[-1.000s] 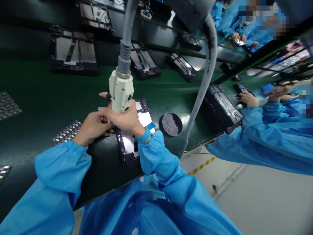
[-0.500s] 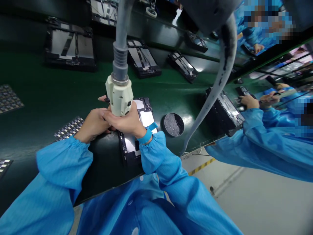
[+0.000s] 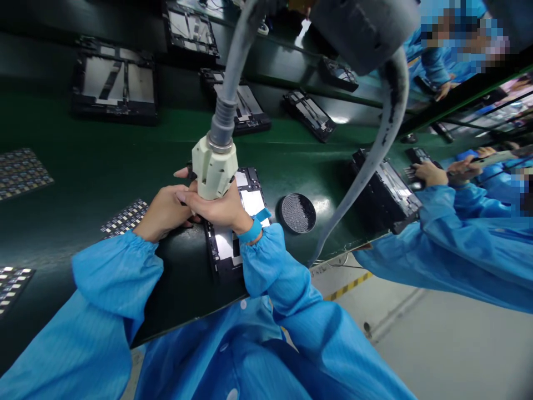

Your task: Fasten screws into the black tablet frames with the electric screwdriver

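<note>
My right hand [image 3: 220, 210] is closed around a cream-coloured electric screwdriver [image 3: 214, 166] with a thick grey cable running up from its top. The tool's tip is hidden below the hand. Under my right hand and wrist lies an opened black tablet-like device [image 3: 252, 203], its inner side up, with silvery panels showing. My left hand [image 3: 164, 210] is close against the right one, left of the device. Its fingers curl in beneath the tool, and what they hold, if anything, is hidden.
A round dark dish [image 3: 298, 213] with a grid of small holes stands right of the device. Sheets of small parts [image 3: 125, 218] lie at left. More opened devices [image 3: 114, 83] line the back. A stack [image 3: 387, 189] stands at right, near a co-worker's hand [image 3: 431, 173]. A grey cable [image 3: 370, 161] hangs across.
The screwdriver's top and its cable lean further right, and the tool has shifted slightly right. Both hands keep nearly the same pose. The whole view has shifted a little.
</note>
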Available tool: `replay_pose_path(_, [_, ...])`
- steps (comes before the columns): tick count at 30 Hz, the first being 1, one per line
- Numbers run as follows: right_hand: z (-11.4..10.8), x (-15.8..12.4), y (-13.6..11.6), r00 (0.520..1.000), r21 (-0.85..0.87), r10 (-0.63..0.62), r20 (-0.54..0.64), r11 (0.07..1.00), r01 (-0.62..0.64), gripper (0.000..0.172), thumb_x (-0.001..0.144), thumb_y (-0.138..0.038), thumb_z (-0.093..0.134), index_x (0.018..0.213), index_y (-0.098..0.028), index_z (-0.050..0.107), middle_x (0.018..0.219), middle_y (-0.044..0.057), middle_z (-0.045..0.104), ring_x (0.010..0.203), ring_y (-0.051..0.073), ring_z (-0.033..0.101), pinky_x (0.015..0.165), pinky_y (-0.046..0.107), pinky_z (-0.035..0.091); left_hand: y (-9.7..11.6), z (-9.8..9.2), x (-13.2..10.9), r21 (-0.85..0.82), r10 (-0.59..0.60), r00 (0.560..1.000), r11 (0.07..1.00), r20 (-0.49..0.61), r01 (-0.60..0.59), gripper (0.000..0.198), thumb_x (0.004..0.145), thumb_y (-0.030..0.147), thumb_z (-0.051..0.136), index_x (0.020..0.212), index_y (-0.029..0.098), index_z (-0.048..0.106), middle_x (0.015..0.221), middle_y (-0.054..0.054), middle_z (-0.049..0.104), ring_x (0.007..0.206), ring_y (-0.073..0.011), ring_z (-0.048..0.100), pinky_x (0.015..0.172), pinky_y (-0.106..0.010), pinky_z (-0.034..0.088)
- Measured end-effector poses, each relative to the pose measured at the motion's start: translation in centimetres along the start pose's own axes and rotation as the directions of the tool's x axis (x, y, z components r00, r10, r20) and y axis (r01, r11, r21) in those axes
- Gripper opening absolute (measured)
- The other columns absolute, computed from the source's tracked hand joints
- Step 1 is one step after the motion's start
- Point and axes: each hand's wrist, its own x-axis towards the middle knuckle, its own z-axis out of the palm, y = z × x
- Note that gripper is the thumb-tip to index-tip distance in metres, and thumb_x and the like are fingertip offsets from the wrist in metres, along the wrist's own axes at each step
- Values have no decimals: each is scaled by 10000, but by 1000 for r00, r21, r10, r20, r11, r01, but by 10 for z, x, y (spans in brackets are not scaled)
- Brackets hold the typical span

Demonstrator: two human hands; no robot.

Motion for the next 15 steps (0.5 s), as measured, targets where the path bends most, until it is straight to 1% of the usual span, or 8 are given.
replay_pose_path(2, [0,0,-4,1000,43,-16,-5,999,16,256,691,-326,803,805,-159,646,732,12,641,758,163,644,759,305,569,-1,3,-2,52,32,999,998,-18,-31,327,655,376,686,873,139,624,693,-53,671,608,-195,647,490,-265,514])
replay_pose_path(4, [-1,0,-12,999,83,-23,-23,996,24,272,705,-271,785,921,-154,669,687,-15,614,675,136,618,712,292,565,-3,3,-10,105,70,997,992,-17,-68,361,693,419,690,923,144,642,724,-57,684,636,-206,663,531,-276,517])
replay_pose_path(6, [-5,0,-22,999,107,-34,-30,994,37,327,724,-241,769,1022,-155,666,632,-42,584,595,120,585,658,285,557,-6,-4,-25,191,62,998,980,-28,-56,426,737,491,682,1003,159,657,761,-48,700,667,-207,673,592,-286,520])
replay_pose_path(8, [-9,0,-32,997,127,-67,-28,989,70,355,745,-241,765,1073,-161,654,603,-54,576,556,116,571,637,289,558,-10,-22,-47,308,10,995,951,-96,20,477,765,551,666,1063,178,672,832,-49,719,725,-215,679,666,-304,518])
replay_pose_path(10, [-11,0,-39,993,146,-109,-42,983,114,336,736,-263,793,1028,-167,657,604,-49,588,548,117,573,640,296,567,-14,-49,-72,449,-19,970,884,-242,129,482,777,567,652,1073,190,693,910,-58,727,779,-232,673,721,-327,496])
replay_pose_path(12, [-8,0,-38,990,149,-119,-76,980,129,307,706,-296,829,927,-166,661,619,-34,600,565,121,586,649,300,574,-21,-79,-90,576,-15,916,773,-400,264,493,792,593,621,1082,203,700,915,-58,723,812,-251,663,736,-337,469])
replay_pose_path(13, [-4,1,-35,990,141,-105,-93,983,118,306,691,-319,841,881,-164,659,631,-25,607,581,124,595,653,300,575,-25,-92,-96,625,-18,894,709,-448,327,525,792,628,607,1102,213,692,903,-53,720,829,-259,662,736,-336,462])
replay_pose_path(15, [3,2,-28,994,96,-58,-97,993,68,323,680,-377,844,826,-157,658,670,-7,626,623,132,613,659,297,572,-35,-111,-97,685,-52,882,610,-468,399,563,777,689,593,1094,234,687,900,-38,723,858,-262,667,740,-329,464])
